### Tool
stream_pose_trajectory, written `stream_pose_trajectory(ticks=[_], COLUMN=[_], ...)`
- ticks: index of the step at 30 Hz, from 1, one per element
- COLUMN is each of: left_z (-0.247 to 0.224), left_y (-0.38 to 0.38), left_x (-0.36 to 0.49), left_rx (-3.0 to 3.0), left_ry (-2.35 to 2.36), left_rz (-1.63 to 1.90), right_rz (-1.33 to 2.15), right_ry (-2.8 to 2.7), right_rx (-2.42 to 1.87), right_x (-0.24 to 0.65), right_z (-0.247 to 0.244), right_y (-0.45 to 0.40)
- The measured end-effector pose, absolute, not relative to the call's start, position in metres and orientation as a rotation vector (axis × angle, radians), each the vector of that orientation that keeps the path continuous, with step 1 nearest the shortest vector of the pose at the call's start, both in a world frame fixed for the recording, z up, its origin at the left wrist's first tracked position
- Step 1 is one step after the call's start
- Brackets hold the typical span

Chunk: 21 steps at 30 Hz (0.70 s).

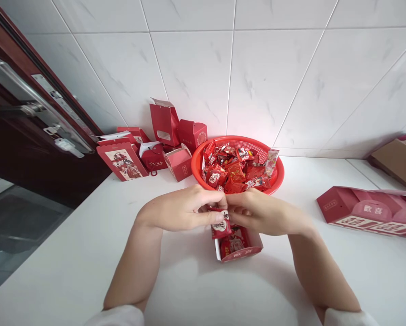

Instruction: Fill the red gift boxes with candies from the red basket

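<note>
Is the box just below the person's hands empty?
No, red packets lie inside the box, while the left hand pinches another packet over it.

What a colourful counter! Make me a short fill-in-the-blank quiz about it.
1. The rounded, perforated plastic basket is coloured ____.
2. One bare hand rests its thumb on a small red-and-white wrapped packet: the person's ____.
3. The basket stands to the ____ of the tall red paper box.

Missing words: red; left; right.
</note>
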<state>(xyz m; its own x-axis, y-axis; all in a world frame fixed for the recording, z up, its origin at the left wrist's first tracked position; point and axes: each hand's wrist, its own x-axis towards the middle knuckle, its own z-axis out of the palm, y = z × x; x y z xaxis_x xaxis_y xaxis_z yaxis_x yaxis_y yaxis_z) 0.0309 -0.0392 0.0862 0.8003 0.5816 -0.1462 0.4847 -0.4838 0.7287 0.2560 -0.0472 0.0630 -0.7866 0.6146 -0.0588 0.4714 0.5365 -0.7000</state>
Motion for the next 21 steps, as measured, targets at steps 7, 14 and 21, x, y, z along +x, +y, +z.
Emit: stream_pose_trajectory(ticks=[7, 14, 21], left_z=[0.075, 0.074, 0.074], left_y=[-0.039, -0.044, -0.038], left_x=[0.044, 0.047, 0.041], left_rx=[1.931, 1.862, 2.315], left_ry=[0.883, 1.054, 0.987], left_rz=[0.472, 0.562, 0.112], right_rz=[1.365, 1.105, 0.89], right_ry=[-2.151, -2.114, -2.559], right_rx=[-0.767, -1.095, -1.211], right_x=[0.273, 0.264, 0.263], right_z=[0.075, 0.07, 0.073], right_y=[-0.047, -0.055, -0.066])
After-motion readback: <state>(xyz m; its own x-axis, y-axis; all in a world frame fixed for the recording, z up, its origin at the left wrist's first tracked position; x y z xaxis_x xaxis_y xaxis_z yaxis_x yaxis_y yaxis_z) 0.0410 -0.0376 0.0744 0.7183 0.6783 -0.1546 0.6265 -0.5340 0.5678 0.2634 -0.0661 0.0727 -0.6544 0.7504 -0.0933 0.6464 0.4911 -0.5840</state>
